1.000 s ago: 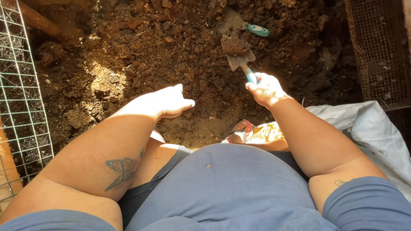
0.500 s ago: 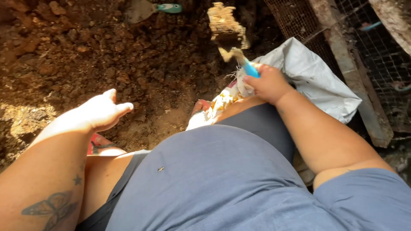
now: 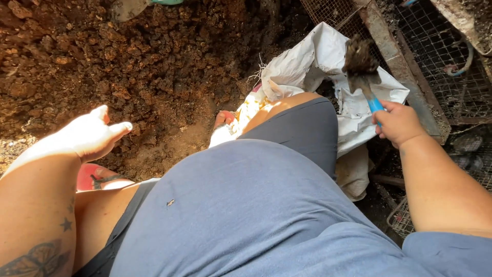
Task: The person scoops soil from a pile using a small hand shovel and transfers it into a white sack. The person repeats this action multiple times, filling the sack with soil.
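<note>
Right hand at 3 o'clock, grip closed round blue handle of small trowel. Trowel long axis near vertical in frame, leaning slightly: handle at bottom, blade up toward 12 to 1 o'clock, loaded with dark clump of soil. Blade hanging above white sack, not touching it as far as visible.

Left hand at 9 o'clock, grip open, holding nothing, fingers spread and thumb pointing toward 3 o'clock, hovering over the dug earth.

White sack: crumpled woven plastic, spread from centre toward 2 o'clock, mouth area under trowel, lower fold tucked beside right thigh. Patch of yellow-and-white printed packaging just beside sack at knee, partly hidden; shape unclear.

Soil pit filling upper left, brown and lumpy, sunlit at 9 o'clock edge. Second trowel lying on soil at 12 o'clock, teal handle toward the right, blade toward the left, mostly cut off by frame edge.

Wire mesh panel with rusty metal frame bar at 1 to 3 o'clock, directly behind sack. Smaller wire basket corner at 4 o'clock under right forearm.

Red sandal at 8 o'clock under left forearm; another red sandal tip at centre, by knee. Blue shirt and dark shorts blocking lower half of view.
</note>
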